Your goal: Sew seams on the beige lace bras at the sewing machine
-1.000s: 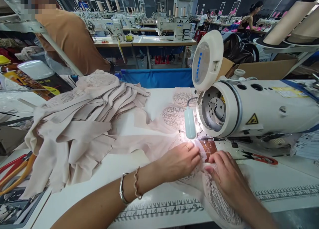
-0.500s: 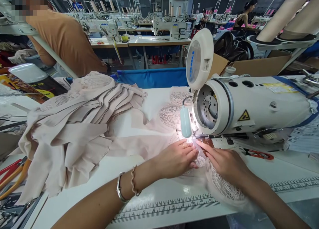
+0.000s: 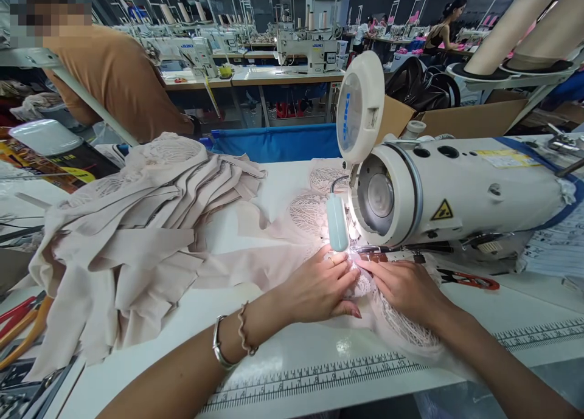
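A pale pink lace piece [image 3: 362, 285] lies under the lamp of a white sewing machine [image 3: 474, 191]. My left hand [image 3: 319, 288] rests on it, fingers stretched out and thumb apart, the fingertips close to the needle area. From the other side, my right hand [image 3: 406, 291] presses its extended fingers on the fabric; its thumb is hidden. Gathered lace [image 3: 404, 325] hangs below my right palm. The needle itself is hidden behind the pale green lamp [image 3: 337, 223]. The machine's round end cover [image 3: 361, 107] stands open, with the mechanism inside showing.
At left lies a heap of pink fabric pieces [image 3: 150, 218], with orange-handled scissors [image 3: 31, 328] and a spray can [image 3: 64, 145] near it. Red snips [image 3: 469, 279] lie at right. A printed ruler [image 3: 319, 376] runs along the front edge. A co-worker [image 3: 109, 78] sits beyond.
My left hand has flattened, its thumb now spread away from the fingers. My right hand has shifted slightly left and up with the lace. The mechanism inside the machine's end looks different, now a round disc.
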### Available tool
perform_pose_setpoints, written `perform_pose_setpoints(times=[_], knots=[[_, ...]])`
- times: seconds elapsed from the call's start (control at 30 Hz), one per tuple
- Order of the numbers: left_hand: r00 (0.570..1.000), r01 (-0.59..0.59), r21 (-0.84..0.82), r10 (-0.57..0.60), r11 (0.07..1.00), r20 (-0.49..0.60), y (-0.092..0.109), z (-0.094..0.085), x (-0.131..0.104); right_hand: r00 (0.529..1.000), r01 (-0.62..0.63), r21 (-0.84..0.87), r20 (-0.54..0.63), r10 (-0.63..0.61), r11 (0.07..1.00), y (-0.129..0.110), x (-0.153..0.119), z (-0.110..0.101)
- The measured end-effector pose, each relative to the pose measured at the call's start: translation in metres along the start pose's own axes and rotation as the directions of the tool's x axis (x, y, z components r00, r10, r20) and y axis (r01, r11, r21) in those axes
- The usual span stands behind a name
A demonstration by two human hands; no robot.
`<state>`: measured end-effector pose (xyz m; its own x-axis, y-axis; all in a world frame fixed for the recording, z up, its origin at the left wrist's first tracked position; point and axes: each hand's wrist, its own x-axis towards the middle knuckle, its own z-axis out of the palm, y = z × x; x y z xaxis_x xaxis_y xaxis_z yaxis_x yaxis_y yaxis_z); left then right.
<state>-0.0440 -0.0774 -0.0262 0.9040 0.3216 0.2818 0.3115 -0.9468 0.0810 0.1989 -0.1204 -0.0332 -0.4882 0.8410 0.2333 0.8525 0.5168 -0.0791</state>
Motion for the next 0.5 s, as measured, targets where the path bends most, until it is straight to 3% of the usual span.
perform_pose_setpoints(times=[0.27,0.5], knots=[[1.0,0.015,0.028,-0.015,0.999,-0.001,-0.0014,0.0021,-0.0006,1.0,-0.028,-0.016,0.013,0.028,0.999,0.0059,0.0005,0.0026],[1.0,0.022,0.053,-0.023,0.998,0.002,-0.0015,0.0,-0.0002,0.997,0.052,-0.017,-0.056,-0.053,0.998,0.0076,0.0014,-0.0021]])
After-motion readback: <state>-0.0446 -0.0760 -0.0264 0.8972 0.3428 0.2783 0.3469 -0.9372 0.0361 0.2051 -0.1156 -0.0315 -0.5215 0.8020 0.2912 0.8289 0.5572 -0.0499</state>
